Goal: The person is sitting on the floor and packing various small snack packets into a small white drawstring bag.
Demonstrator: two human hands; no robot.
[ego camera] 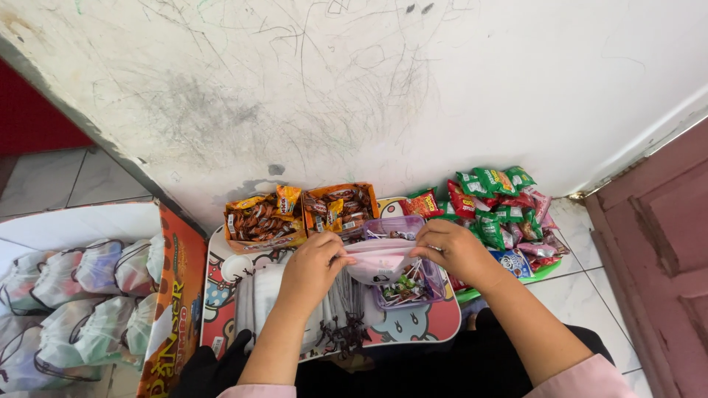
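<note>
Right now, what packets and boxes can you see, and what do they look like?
Two orange boxes: by the wall, holding brown wrapped sweets.
Snack packets: heaped right, green, red, pink.
Clear tub: middle, green-wrapped sweets inside.
Pink pouch: between both hands.
Big orange carton: left, holding filled pouches.

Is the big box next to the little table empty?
No, the big box on the left is packed with tied drawstring bags, sitting beside the little table.
</note>
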